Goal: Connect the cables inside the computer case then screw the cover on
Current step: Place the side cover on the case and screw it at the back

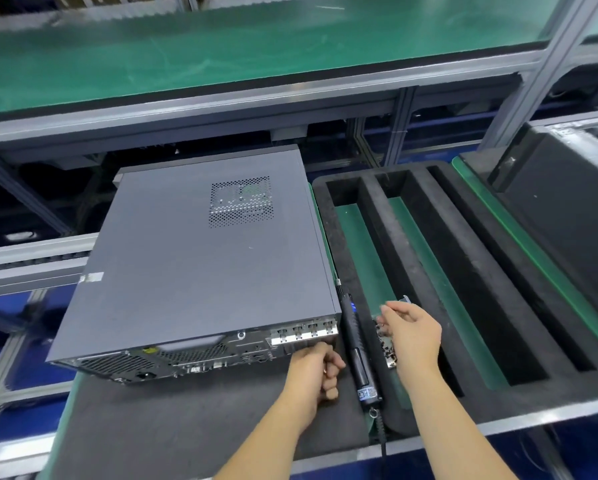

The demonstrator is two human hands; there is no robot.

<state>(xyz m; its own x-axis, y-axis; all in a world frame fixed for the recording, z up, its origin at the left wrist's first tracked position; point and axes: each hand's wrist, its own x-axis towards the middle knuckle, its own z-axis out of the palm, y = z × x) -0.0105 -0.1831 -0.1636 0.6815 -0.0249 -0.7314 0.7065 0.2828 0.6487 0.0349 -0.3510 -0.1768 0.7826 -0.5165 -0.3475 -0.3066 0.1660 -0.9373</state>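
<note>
The closed computer case [200, 258] lies flat on the black mat. The left hand [320, 370] curls against its rear corner. An electric screwdriver [356, 344] lies lengthwise between the hands, just beside the case. The right hand [411, 336] reaches over a screw tray [385, 344], fingers pinching; what they hold is unclear.

Closed computer case [200, 258] at centre left, left hand [320, 367] curled at its rear corner, right hand [411, 336] over screws [385, 344], screwdriver [356, 348] between the hands

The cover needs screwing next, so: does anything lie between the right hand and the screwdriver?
Nothing visible does. The screwdriver lies on the black foam just left of the right hand, with open foam between them.
</note>
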